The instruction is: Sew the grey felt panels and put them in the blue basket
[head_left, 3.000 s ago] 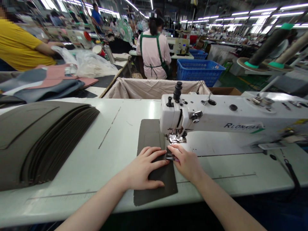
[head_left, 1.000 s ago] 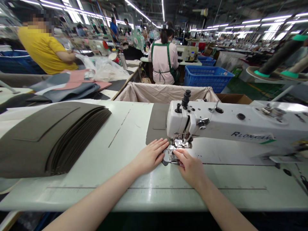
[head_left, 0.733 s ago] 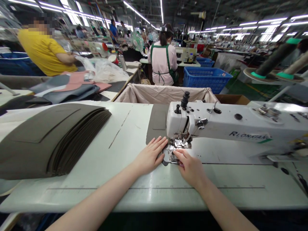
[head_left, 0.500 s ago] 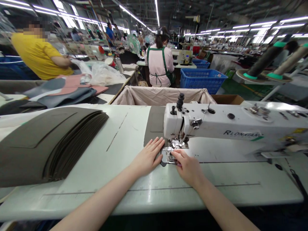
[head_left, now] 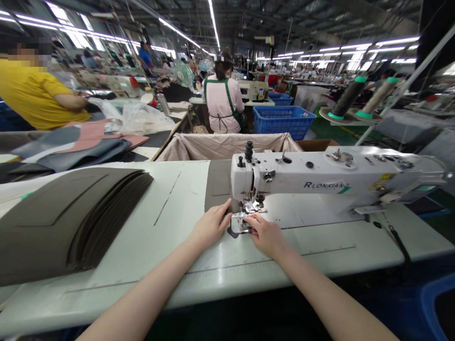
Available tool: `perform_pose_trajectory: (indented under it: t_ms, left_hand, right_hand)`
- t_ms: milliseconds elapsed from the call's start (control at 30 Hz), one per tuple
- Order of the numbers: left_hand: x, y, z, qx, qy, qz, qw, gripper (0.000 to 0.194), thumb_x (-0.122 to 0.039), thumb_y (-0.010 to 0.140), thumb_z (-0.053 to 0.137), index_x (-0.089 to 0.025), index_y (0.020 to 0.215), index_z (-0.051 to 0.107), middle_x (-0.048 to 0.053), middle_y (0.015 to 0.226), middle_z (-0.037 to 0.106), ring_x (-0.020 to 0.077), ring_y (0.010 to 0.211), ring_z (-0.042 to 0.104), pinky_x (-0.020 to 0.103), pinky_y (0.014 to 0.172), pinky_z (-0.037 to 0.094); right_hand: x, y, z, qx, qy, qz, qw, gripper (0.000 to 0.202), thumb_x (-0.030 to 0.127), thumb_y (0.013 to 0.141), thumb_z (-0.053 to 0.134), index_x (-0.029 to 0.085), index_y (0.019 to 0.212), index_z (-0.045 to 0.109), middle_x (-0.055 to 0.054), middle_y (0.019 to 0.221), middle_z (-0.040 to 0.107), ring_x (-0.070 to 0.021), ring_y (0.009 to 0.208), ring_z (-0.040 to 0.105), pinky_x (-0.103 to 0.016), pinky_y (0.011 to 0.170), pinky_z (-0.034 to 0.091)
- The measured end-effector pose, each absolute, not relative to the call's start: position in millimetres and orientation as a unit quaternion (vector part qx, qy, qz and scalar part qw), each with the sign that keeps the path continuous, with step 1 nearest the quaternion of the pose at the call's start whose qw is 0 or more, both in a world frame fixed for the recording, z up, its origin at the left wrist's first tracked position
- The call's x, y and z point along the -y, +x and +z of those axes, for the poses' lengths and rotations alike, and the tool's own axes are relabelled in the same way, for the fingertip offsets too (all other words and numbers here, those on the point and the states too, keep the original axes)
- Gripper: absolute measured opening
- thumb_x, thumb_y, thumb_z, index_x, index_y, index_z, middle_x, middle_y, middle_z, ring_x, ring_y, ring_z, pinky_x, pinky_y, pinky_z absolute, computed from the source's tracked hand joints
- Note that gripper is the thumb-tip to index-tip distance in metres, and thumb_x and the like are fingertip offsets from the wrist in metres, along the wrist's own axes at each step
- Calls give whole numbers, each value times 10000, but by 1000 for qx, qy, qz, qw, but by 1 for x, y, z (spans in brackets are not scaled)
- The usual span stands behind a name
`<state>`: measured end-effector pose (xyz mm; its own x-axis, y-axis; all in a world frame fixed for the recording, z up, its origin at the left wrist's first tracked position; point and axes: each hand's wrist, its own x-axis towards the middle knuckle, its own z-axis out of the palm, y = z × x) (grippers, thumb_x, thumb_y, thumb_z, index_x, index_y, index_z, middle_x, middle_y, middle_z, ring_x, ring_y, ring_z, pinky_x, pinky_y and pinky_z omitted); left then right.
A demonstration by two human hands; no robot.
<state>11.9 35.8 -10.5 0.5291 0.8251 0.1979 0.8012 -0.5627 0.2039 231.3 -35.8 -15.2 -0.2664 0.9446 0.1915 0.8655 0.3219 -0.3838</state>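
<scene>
While the grey-brown panel (head_left: pixel 217 182) lies flat on the worktop (head_left: pixel 170 232), partly beneath the head of the sewing machine (head_left: pixel 295 177), the left hand (head_left: pixel 211 225) covers part of its near edge, grip spread, thumb apart from the fingers. The right hand (head_left: pixel 266 234) curls over the metal plate (head_left: pixel 237 223); whether its grip pinches anything, I can't tell from here. Off left sits a fanned stack of similar panels (head_left: pixel 71 203).

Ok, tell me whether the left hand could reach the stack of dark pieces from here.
Probably yes: the stack lies to the left of the left hand, with flat tabletop between them.
</scene>
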Motion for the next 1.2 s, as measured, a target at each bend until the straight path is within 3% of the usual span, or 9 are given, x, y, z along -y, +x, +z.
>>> perform_pose_trajectory:
  t_ms: [67,133,233,333,433,567,867,1067,1200]
  left_hand:
    - [-35,11,-5,-525,840,136,24,519,-410,1016,301,-166,1475,307,134,1062,660,292,1020,623,435,883,493]
    - [-24,5,-5,-571,810,131,-1,488,-388,1000,346,-146,1418,413,168,1000,648,347,997,616,499,859,481]
    - [16,-17,-14,-601,788,128,-31,409,-265,959,406,-189,1346,513,205,1253,526,408,1215,475,576,961,402]
    - [71,-54,-25,-587,798,133,-27,429,-155,913,395,-208,1317,530,153,1464,347,380,1386,268,594,1091,286]
    - [117,-86,-30,-524,839,136,51,434,-135,918,348,-263,1300,508,37,1535,263,300,1435,182,589,1151,213]
    - [133,-90,-23,-453,874,118,128,418,-129,926,315,-281,1274,490,2,1539,260,258,1442,172,585,1173,175]
    - [104,3,3,-375,898,153,173,195,-240,950,454,-235,1129,531,63,1378,451,270,1350,344,530,1153,261]
    - [130,75,-13,-340,918,156,131,451,-239,908,612,-248,1331,453,103,1232,522,294,1111,499,452,929,438]
    - [136,101,-29,-308,932,162,105,251,-195,943,550,-266,1183,569,75,1101,576,266,972,523,414,807,434]
  right_hand:
    - [35,231,-14,787,-573,110,199,461,115,830,525,280,1260,556,-7,1270,584,-208,978,625,-283,767,480]
    - [35,233,-11,787,-569,122,204,444,109,829,531,276,1237,575,-7,1256,593,-210,983,621,-283,777,476]
    - [46,242,-2,784,-565,140,214,404,113,837,536,277,1201,600,-6,1217,606,-193,982,616,-276,809,467]
    - [80,259,10,758,-562,198,266,314,148,878,520,262,1153,620,-14,1103,634,-172,926,616,-269,810,463]
    - [129,277,14,704,-567,300,304,195,260,945,480,230,1042,647,-24,946,659,-177,852,618,-269,758,476]
    - [188,288,0,624,-619,369,302,280,387,977,429,204,896,625,-26,800,654,-184,745,615,-272,668,479]
    - [237,282,-44,573,-727,274,259,191,384,988,394,231,931,492,0,750,600,-184,641,592,-280,573,402]
    - [238,281,-49,598,-730,239,229,137,333,991,417,222,961,492,-6,776,617,-193,691,623,-264,589,387]
    - [237,284,-45,601,-725,241,233,144,335,995,415,217,961,492,-10,795,623,-190,708,624,-257,596,384]
